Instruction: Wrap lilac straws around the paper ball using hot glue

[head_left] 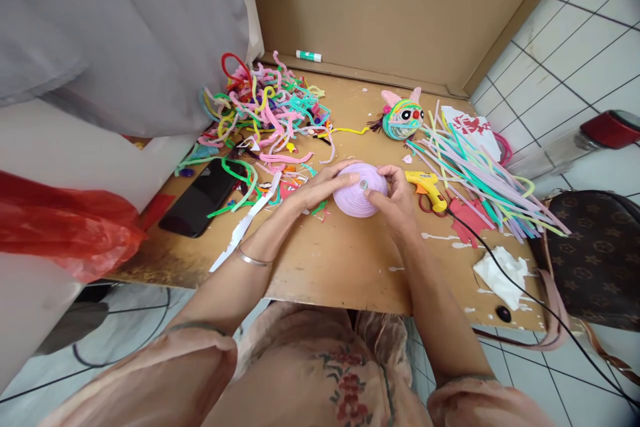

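Note:
Between my hands, above the table's middle, is a round lilac coil with ridged rings and a small hole near its centre. My left hand holds its left side, fingers along the top edge. My right hand grips the right side, thumb on the face near the hole and fingers bent round the rim. Just right of my right hand lies a yellow glue gun with a black cord. Behind it sits a decorated ball with pink ears, round eyes and a red nose.
Tangled pipe cleaners cover the back left, near a black phone. Straight pipe cleaners spread at the right, beside a white tissue and a brown bag. A glue stick lies at the back.

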Demonstrator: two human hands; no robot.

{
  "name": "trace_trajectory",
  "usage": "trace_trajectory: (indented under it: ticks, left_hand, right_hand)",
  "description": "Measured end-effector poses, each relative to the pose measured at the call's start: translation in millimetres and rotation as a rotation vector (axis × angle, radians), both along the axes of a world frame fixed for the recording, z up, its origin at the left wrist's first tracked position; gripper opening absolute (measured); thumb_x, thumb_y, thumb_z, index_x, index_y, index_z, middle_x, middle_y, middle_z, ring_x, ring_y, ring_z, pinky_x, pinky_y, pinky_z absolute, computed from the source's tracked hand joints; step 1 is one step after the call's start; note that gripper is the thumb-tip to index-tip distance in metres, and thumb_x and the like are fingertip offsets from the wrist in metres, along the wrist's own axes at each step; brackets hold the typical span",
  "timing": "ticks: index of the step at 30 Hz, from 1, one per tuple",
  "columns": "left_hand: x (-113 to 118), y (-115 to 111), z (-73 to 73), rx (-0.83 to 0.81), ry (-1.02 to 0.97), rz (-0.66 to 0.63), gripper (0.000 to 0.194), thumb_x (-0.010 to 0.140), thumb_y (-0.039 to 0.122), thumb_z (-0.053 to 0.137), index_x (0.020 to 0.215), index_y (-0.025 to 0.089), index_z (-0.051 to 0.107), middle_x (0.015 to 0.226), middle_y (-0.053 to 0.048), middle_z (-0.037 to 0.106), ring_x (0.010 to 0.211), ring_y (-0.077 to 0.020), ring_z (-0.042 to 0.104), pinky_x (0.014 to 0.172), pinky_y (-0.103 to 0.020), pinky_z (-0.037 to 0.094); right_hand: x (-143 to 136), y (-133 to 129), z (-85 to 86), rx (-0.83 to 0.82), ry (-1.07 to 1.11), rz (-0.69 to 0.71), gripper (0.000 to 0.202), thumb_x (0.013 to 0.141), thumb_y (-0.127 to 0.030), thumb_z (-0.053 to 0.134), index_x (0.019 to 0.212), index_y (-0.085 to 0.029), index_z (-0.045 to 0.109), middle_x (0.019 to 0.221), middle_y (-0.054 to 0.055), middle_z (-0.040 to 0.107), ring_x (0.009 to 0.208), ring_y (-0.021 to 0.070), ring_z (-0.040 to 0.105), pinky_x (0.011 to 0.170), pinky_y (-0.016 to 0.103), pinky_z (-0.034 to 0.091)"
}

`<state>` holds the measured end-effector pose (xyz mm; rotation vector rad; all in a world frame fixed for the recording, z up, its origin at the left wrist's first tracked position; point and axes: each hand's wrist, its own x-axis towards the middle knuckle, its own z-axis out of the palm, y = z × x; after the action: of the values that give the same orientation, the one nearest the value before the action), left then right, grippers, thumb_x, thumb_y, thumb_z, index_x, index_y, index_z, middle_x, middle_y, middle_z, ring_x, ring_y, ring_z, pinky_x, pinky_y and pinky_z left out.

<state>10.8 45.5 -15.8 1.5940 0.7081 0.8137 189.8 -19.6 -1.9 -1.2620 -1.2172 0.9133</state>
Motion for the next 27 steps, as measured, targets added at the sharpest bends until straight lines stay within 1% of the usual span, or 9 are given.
trace_trajectory:
  ticks: [1, 3, 7, 11, 14, 18, 22, 25, 27]
  left_hand:
    - [0, 0, -1.0, -0.014, -0.024, -0.006, 0.061, 0.086, 0.058, 0.062, 0.135, 0.021, 0.066, 0.138, -0.007, 0.068, 0.132, -0.0343, 0.06, 0.113, -0.044, 0.048]
    - [0, 0, -2.1, -0.034, -0.046, -0.005, 0.06, 0.088, 0.058, 0.059, 0.135, 0.022, 0.066, 0.139, -0.007, 0.068, 0.133, -0.0337, 0.06, 0.112, -0.043, 0.048]
    - [2, -1, 0.9, -0.02, -0.005, 0.02, 0.062, 0.08, 0.056, 0.067, 0.134, 0.025, 0.067, 0.137, -0.005, 0.07, 0.133, -0.0328, 0.06, 0.115, -0.044, 0.046]
    - [4, -5, 8.2, -0.005, 0.016, 0.048, 0.061, 0.077, 0.049, 0.067, 0.131, 0.021, 0.069, 0.133, -0.007, 0.071, 0.13, -0.0329, 0.061, 0.112, -0.044, 0.047]
    - [6, -7, 10.9, 0.009, 0.028, 0.064, 0.062, 0.076, 0.049, 0.066, 0.129, 0.017, 0.069, 0.132, -0.01, 0.07, 0.127, -0.0331, 0.062, 0.108, -0.044, 0.05]
    - [7, -7, 8.6, -0.01, 0.021, 0.081, 0.062, 0.076, 0.049, 0.067, 0.129, 0.017, 0.068, 0.133, -0.01, 0.069, 0.126, -0.0334, 0.062, 0.107, -0.044, 0.05]
    - [8, -7, 6.6, -0.008, 0.039, 0.086, 0.062, 0.078, 0.048, 0.066, 0.131, 0.017, 0.065, 0.134, -0.01, 0.069, 0.126, -0.0324, 0.061, 0.109, -0.044, 0.049]
    - [11, -12, 7.0, 0.018, 0.049, 0.147, 0.06, 0.081, 0.046, 0.064, 0.134, 0.019, 0.061, 0.142, -0.01, 0.062, 0.132, -0.0306, 0.058, 0.114, -0.043, 0.045]
    - [14, -15, 6.6, 0.023, 0.043, 0.193, 0.057, 0.083, 0.046, 0.063, 0.134, 0.02, 0.06, 0.141, -0.01, 0.062, 0.131, -0.029, 0.058, 0.114, -0.043, 0.045]
  right_hand:
    - [0, 0, 0.3, -0.003, 0.005, 0.001, 0.051, 0.056, -0.038, 0.071, 0.098, -0.027, 0.044, 0.107, 0.002, 0.053, 0.097, 0.0211, 0.054, 0.081, 0.033, 0.046]
    - [-1, 0, 0.8, -0.008, 0.018, -0.002, 0.051, 0.055, -0.037, 0.071, 0.097, -0.027, 0.043, 0.106, 0.003, 0.052, 0.097, 0.021, 0.053, 0.08, 0.033, 0.046]
    - [-3, -1, 0.2, -0.007, 0.023, -0.023, 0.049, 0.057, -0.036, 0.07, 0.097, -0.027, 0.043, 0.105, 0.002, 0.053, 0.095, 0.0206, 0.054, 0.079, 0.033, 0.046]
    - [-4, -1, -1.6, -0.009, 0.027, -0.038, 0.049, 0.056, -0.035, 0.07, 0.097, -0.027, 0.044, 0.104, 0.002, 0.054, 0.094, 0.0201, 0.054, 0.079, 0.033, 0.047]
    - [-3, -1, -2.3, -0.007, 0.004, -0.024, 0.049, 0.057, -0.036, 0.069, 0.097, -0.027, 0.043, 0.106, 0.002, 0.053, 0.093, 0.0198, 0.053, 0.079, 0.033, 0.047]
    - [-3, -1, -1.5, -0.006, -0.009, -0.017, 0.049, 0.057, -0.037, 0.068, 0.097, -0.028, 0.042, 0.107, 0.003, 0.053, 0.095, 0.0206, 0.053, 0.079, 0.033, 0.047]
    - [-3, 0, -0.2, -0.024, 0.047, -0.029, 0.05, 0.054, -0.037, 0.07, 0.096, -0.027, 0.043, 0.105, 0.002, 0.053, 0.093, 0.0205, 0.053, 0.079, 0.034, 0.047]
    - [-4, 0, -0.2, -0.035, 0.079, -0.08, 0.051, 0.053, -0.037, 0.069, 0.097, -0.026, 0.046, 0.103, 0.002, 0.052, 0.095, 0.021, 0.054, 0.084, 0.036, 0.046]
    - [-5, -1, -0.6, -0.037, 0.087, -0.116, 0.053, 0.054, -0.038, 0.069, 0.1, -0.026, 0.048, 0.103, 0.002, 0.053, 0.097, 0.0219, 0.054, 0.088, 0.037, 0.046]
